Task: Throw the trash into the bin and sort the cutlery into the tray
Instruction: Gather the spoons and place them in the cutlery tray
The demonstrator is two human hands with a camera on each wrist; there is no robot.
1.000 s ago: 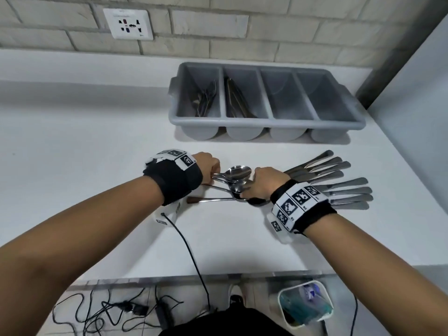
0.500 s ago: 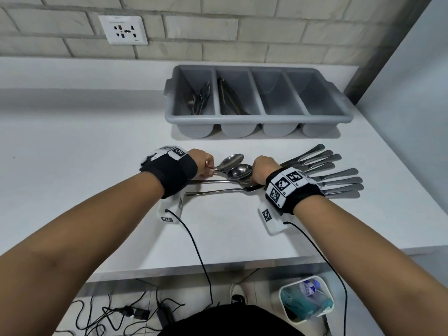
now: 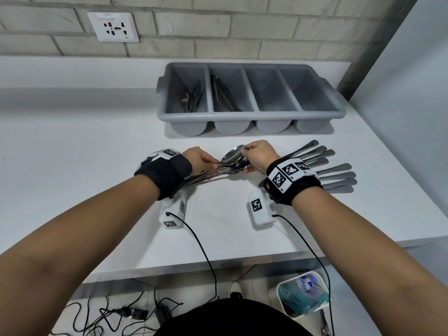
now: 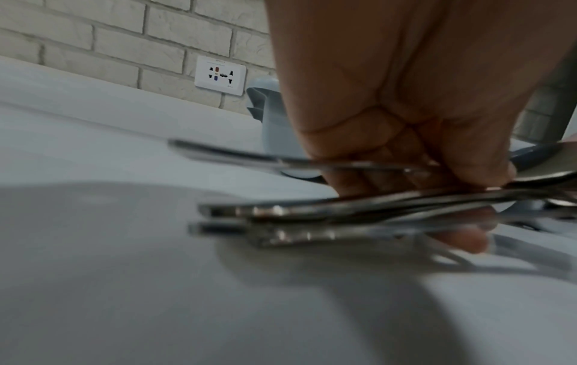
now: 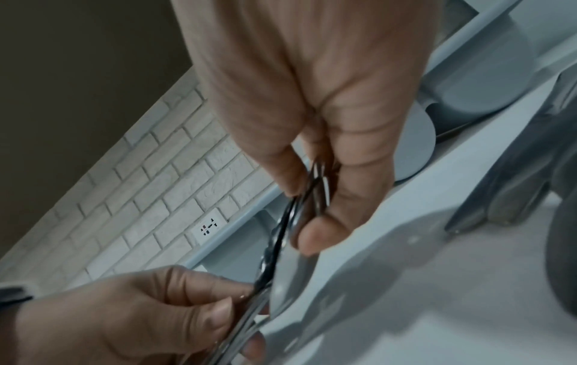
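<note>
Both hands hold one bundle of steel spoons [image 3: 232, 161] just above the white counter. My left hand [image 3: 202, 159] grips the handles [image 4: 312, 214], fingers curled round them. My right hand [image 3: 257, 155] pinches the stacked bowls [image 5: 307, 195] between thumb and fingers. Behind them stands the grey four-compartment cutlery tray [image 3: 249, 116]: forks in its leftmost slot, dark cutlery in the second, the two right slots bare. Several knives [image 3: 337, 174] lie fanned on the counter to the right of my right wrist.
A white bin [image 3: 303, 294] with plastic trash stands on the floor under the counter's front edge, lower right. Cables lie on the floor at lower left. A brick wall with a socket [image 3: 113, 26] backs the counter; a side wall closes the right.
The scattered spoons have been gathered into one bundle and lifted off the counter. Both hands have moved slightly toward the tray, and the right hand now pinches the bowls.
</note>
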